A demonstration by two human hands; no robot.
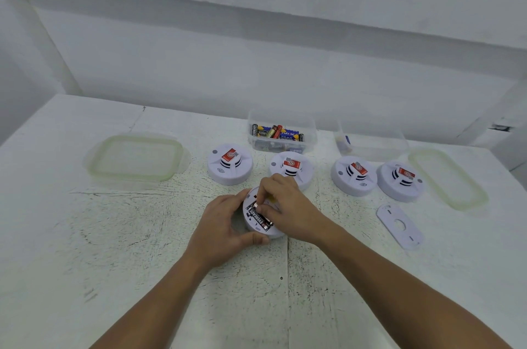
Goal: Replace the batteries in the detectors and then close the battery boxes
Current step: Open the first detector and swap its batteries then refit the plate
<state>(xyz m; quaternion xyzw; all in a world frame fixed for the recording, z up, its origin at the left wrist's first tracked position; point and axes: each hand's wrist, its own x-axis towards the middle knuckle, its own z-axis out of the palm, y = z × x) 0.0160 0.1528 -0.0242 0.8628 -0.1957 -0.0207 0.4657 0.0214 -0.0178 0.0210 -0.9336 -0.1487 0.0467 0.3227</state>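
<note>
The right hand (pixel 285 206) curls over the open detector (pixel 253 227), thumb and forefinger pinching the far end of the black batteries (pixel 261 217). It hides the detector's right half. The left hand (pixel 225 223) grips the detector's left rim, holding it tilted, underside up, near the middle of the table (pixel 85 234). The batteries' long axis runs diagonally, far-left to near-right. Behind stands a row of four detectors (pixel 229 166), one partly masked by the right knuckles. The contents of the clear box (pixel 370 146) at the far right are blurred.
</note>
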